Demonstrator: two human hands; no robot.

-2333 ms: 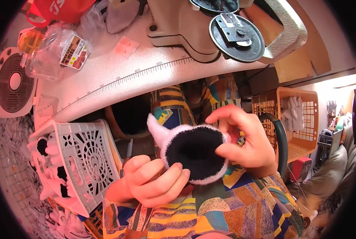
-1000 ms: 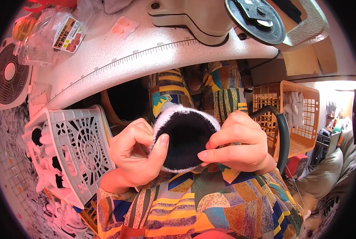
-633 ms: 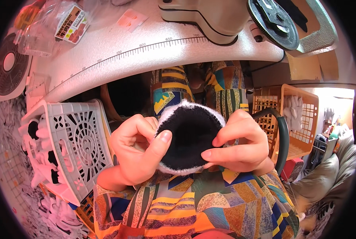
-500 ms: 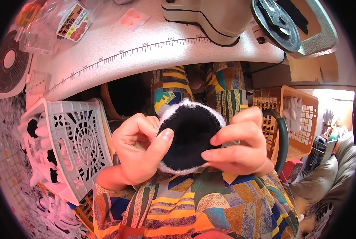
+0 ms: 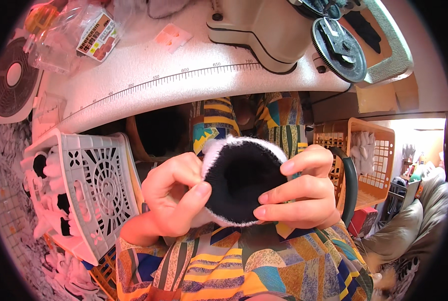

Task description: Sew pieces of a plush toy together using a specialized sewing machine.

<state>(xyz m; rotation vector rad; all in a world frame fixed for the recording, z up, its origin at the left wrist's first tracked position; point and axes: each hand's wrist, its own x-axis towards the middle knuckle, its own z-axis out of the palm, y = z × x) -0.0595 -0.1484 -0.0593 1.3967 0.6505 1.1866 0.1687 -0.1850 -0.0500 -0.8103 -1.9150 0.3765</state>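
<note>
Between my hands, above my lap, is a fuzzy knitted tube (image 5: 239, 175), white outside and black inside, with its round mouth stretched toward me. My left hand (image 5: 176, 190) pinches the left edge of the mouth between thumb and bent fingers. On the other side, my right hand (image 5: 304, 188) grips the right edge, several fingertips lying over the black lining. The far end of the knitted piece is hidden behind its mouth, so I cannot tell whether it is a sock or a glove.
Ahead stands a pale worktable (image 5: 133, 95) with a printed scale and a beige machine (image 5: 269, 35) with geared discs (image 5: 339, 49). A white plastic crate (image 5: 101, 190) of white-and-black knitted pieces is at left. At right are an orange crate (image 5: 367, 200) and a dark curved bar (image 5: 351, 185).
The knitted tube and both hands sit slightly lower in view, as does the table edge. My right fingers have spread, the upper one now on the rim.
</note>
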